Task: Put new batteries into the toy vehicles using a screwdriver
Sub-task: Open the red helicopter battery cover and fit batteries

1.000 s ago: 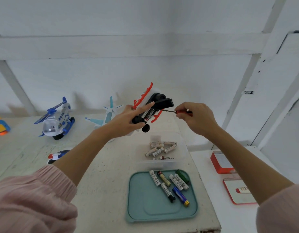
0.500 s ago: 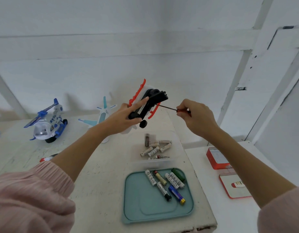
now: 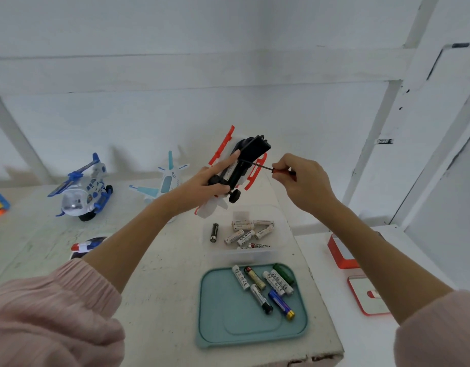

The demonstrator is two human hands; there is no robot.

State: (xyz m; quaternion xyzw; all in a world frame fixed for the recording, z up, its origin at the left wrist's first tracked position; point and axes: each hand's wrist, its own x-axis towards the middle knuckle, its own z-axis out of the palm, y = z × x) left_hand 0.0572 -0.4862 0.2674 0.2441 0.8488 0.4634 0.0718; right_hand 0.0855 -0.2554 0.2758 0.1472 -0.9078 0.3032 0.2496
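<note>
My left hand (image 3: 202, 184) grips a red, white and black toy vehicle (image 3: 243, 162), held upside down above the table with its black underside facing me. A battery shows in its open bay. My right hand (image 3: 300, 181) pinches a small red-handled screwdriver (image 3: 271, 169) whose thin shaft points left into the toy's underside. Several batteries (image 3: 265, 284) lie on a teal tray (image 3: 223, 327) near the table's front edge. A clear box (image 3: 281, 250) behind it holds several more batteries (image 3: 244, 231).
A blue and white toy helicopter (image 3: 81, 189) stands at the back left, with a white and light-blue toy plane (image 3: 162, 184) beside it. Another toy (image 3: 85, 246) peeks out behind my left forearm. On the right lie a red box (image 3: 339, 252) and a red-rimmed lid (image 3: 366, 295).
The toy has tilted in my left hand. A dark battery now lies at the left of the clear box. The screwdriver tip stays at the toy's underside.
</note>
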